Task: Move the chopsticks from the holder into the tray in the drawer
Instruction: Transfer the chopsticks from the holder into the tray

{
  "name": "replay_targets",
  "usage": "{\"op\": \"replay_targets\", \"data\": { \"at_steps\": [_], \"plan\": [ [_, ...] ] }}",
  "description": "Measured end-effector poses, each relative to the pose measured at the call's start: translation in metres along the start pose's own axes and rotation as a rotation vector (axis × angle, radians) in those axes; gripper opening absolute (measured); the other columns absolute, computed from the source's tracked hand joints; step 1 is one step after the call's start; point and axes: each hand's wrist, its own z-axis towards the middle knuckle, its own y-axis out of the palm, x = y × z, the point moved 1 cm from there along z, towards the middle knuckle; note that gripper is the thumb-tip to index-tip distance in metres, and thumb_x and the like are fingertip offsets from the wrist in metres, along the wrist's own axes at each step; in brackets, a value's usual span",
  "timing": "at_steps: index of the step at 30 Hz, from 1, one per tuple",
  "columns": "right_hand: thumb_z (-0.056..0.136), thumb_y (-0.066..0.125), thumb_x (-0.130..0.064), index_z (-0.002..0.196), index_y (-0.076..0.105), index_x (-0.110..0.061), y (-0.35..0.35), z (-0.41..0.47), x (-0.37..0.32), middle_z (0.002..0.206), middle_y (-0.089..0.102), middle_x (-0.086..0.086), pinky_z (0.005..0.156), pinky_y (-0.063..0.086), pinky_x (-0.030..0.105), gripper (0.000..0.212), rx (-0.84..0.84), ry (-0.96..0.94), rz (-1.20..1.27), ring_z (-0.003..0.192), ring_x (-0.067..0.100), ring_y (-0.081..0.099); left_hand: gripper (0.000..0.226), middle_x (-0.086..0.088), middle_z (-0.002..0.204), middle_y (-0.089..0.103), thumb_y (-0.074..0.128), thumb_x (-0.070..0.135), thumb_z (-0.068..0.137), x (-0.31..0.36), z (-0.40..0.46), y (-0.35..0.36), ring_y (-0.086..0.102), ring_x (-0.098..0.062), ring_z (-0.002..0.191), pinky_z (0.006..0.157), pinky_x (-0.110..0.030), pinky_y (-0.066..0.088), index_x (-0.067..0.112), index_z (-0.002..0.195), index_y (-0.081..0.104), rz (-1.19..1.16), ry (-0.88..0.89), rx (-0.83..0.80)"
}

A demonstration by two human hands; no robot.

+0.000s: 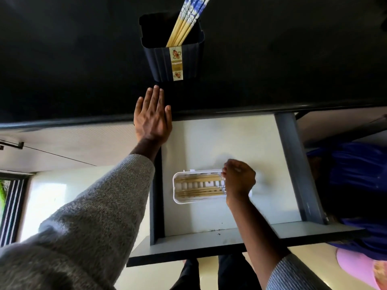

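Head view: one camera looks down on a dark bench (272,49) with an open drawer (230,143) pulled out below its edge
Holder: a dark ribbed holder (188,59) stands upright on the bench, behind the drawer, with a paper label down its front
Chopsticks in holder: a bundle (184,24) leans toward the right inside it, wooden tips down, blue-and-white patterned ends up and running out of the top of the frame
Tray: a white tray (178,197) lies on the drawer's pale floor, long side running left to right
Chopsticks in tray: several wooden chopsticks (199,186) lie lengthwise in two groups
Left hand: the left hand (152,116) lies flat with fingers spread on the bench edge, just in front of the holder, holding nothing
Right hand: the right hand (238,178) is at the tray's right end, its grip closed over the chopstick ends there
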Motion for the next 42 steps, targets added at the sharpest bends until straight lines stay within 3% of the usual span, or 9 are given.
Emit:
{"op": "replay_targets", "data": {
  "at_steps": [3, 6, 12, 15, 18, 23, 26, 33, 42],
  "plan": [
    [0.078, 0.063, 0.002, 0.075, 0.073, -0.02, 0.024, -0.003, -0.042, 0.066, 0.07, 0.004, 0.061, 0.059, 0.041, 0.024, -0.087, -0.272, 0.024, 0.053, 0.021, 0.065, 0.062, -0.01, 0.165, 0.027, 0.017, 0.039, 0.106, 0.001, 0.0, 0.002, 0.021, -0.024, 0.154, 0.125, -0.043, 0.016, 0.008, 0.157, 0.029, 0.0, 0.029, -0.004],
    [0.081, 0.066, -0.018, 0.085, 0.074, -0.022, 0.057, 0.004, -0.089, 0.071, 0.073, 0.003, 0.065, 0.061, 0.044, 0.01, -0.17, -0.454, 0.033, 0.06, 0.022, 0.07, 0.061, -0.009, 0.166, 0.026, 0.016, 0.039, 0.106, 0.0, 0.002, 0.001, 0.02, -0.023, 0.154, 0.125, -0.043, 0.015, 0.008, 0.157, 0.028, 0.0, 0.018, -0.029],
    [0.085, 0.067, -0.023, 0.082, 0.07, -0.031, 0.125, 0.022, -0.19, 0.078, 0.074, 0.004, 0.066, 0.061, 0.048, 0.009, -0.237, -0.594, 0.115, 0.07, 0.021, 0.071, 0.062, -0.008, 0.166, 0.024, 0.015, 0.04, 0.105, 0.002, 0.002, -0.002, 0.018, -0.022, 0.155, 0.125, -0.041, 0.012, 0.009, 0.158, 0.027, -0.001, 0.005, -0.068],
    [0.087, 0.069, -0.015, 0.09, 0.073, -0.02, 0.15, 0.029, -0.23, 0.085, 0.075, 0.004, 0.07, 0.06, 0.029, 0.006, -0.196, -0.632, 0.119, 0.076, 0.016, 0.071, 0.064, -0.007, 0.167, 0.02, 0.012, 0.041, 0.105, 0.001, 0.001, -0.004, 0.014, -0.021, 0.156, 0.126, -0.04, 0.01, 0.01, 0.159, 0.025, -0.015, -0.001, -0.096],
    [0.087, 0.074, -0.021, 0.104, 0.072, -0.01, 0.175, 0.045, -0.263, 0.095, 0.074, 0.0, 0.067, 0.051, 0.011, 0.02, -0.195, -0.553, 0.089, 0.083, 0.008, 0.069, 0.065, -0.006, 0.167, 0.018, 0.008, 0.043, 0.104, 0.001, 0.002, -0.007, 0.012, -0.02, 0.156, 0.126, -0.04, 0.009, 0.011, 0.159, 0.023, -0.015, -0.006, -0.105],
    [0.086, 0.072, -0.034, 0.087, 0.064, -0.025, 0.207, 0.069, -0.29, 0.081, 0.061, -0.004, 0.064, 0.046, 0.021, 0.012, -0.269, -0.422, -0.078, 0.071, 0.008, 0.054, 0.065, -0.004, 0.168, 0.016, 0.006, 0.043, 0.104, 0.003, 0.003, -0.005, 0.01, -0.019, 0.156, 0.126, -0.039, 0.007, 0.012, 0.16, 0.02, 0.004, -0.011, -0.103],
    [0.085, 0.073, -0.032, 0.076, 0.07, -0.015, 0.216, 0.073, -0.295, 0.067, 0.061, -0.006, 0.055, 0.045, 0.02, 0.019, -0.258, -0.401, -0.132, 0.059, 0.008, 0.054, 0.065, -0.004, 0.167, 0.017, 0.008, 0.042, 0.104, 0.002, 0.003, -0.003, 0.011, -0.019, 0.156, 0.125, -0.039, 0.006, 0.012, 0.159, 0.022, 0.011, -0.014, -0.1],
    [0.084, 0.078, -0.03, 0.104, 0.075, -0.008, 0.222, 0.072, -0.299, 0.091, 0.074, 0.002, 0.036, 0.037, 0.01, 0.03, -0.251, -0.254, -0.113, 0.071, 0.011, 0.065, 0.065, -0.004, 0.167, 0.016, 0.006, 0.043, 0.103, 0.003, 0.003, -0.003, 0.011, -0.018, 0.156, 0.126, -0.04, 0.009, 0.013, 0.159, 0.02, 0.009, -0.021, -0.108],
    [0.093, 0.067, -0.02, 0.094, 0.075, -0.011, 0.218, 0.066, -0.301, 0.083, 0.072, 0.0, 0.042, 0.039, 0.009, 0.012, -0.229, -0.332, -0.129, 0.062, -0.002, 0.058, 0.065, -0.005, 0.167, 0.018, 0.006, 0.044, 0.104, 0.001, 0.003, -0.004, 0.013, -0.019, 0.155, 0.126, -0.041, 0.01, 0.013, 0.159, 0.023, 0.011, -0.012, -0.111]
  ]
}}
